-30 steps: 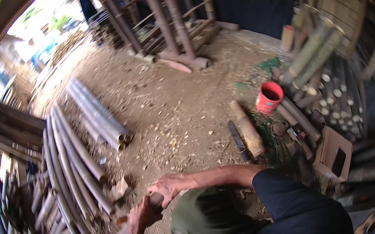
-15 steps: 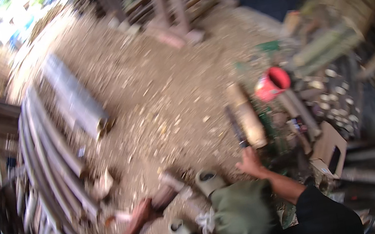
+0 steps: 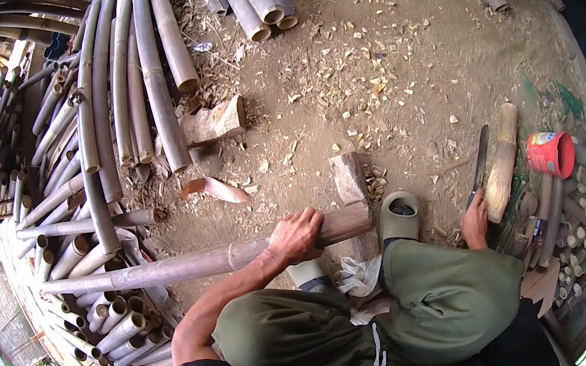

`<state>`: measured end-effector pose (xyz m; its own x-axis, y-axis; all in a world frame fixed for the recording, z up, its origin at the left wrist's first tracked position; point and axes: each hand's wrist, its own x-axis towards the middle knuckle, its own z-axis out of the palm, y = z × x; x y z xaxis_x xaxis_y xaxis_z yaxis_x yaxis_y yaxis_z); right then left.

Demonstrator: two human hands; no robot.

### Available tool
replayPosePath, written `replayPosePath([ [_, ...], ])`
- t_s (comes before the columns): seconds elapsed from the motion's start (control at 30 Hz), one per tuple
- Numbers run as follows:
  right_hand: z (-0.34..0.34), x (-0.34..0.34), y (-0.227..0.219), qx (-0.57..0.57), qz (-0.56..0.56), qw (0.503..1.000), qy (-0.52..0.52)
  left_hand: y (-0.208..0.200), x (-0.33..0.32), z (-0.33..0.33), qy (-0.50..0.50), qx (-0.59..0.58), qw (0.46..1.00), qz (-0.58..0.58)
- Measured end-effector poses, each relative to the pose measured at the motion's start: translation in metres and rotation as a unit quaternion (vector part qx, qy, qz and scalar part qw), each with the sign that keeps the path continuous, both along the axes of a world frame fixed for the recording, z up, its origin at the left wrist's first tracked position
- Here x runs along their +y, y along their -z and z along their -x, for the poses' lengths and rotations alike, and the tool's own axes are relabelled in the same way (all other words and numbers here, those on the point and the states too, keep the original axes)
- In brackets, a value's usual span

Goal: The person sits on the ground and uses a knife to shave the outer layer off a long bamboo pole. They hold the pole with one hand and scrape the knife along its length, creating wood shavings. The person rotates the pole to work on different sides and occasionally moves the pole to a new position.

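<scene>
Beside the knife [image 3: 481,158] — wooden log [image 3: 504,159]

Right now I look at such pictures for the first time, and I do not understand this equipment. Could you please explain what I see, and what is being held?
There is no robot here: you see a person's two bare hands. The camera sits on the person's head and looks down; its very wide lens makes straight edges bend near the rim. The green trousers at the bottom are the wearer's own.

The left hand grips a bamboo pole, which crosses over a wooden block. The right hand holds a long knife by its handle.

On the earth floor lie scattered chips, more poles at the upper left, and a pale wooden piece beside the knife. A red container is farther right.
</scene>
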<state>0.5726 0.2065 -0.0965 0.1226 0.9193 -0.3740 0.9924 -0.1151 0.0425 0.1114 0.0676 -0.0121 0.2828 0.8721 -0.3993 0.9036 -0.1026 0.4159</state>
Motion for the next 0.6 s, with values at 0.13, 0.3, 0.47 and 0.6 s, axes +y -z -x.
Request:
replayPosePath([
  [0.13,-0.012,0.002,0.017,-0.028,-0.081,0.996,0.031,0.003,0.010,-0.017,-0.026,-0.021,0.999,-0.009],
  [0.3,0.011,0.009,-0.024,0.314,-0.020,0.907,0.280,0.047,0.051,0.008,-0.164,-0.141,0.974,-0.064],
  [0.47,0.037,-0.024,-0.101,0.501,-0.050,0.831,0.237,0.067,0.118,0.001,-0.148,-0.185,0.971,0.033],
  [0.6,0.029,-0.049,-0.109,0.550,-0.071,0.828,0.082,0.050,0.116,0.015,-0.132,-0.166,0.970,0.117],
])
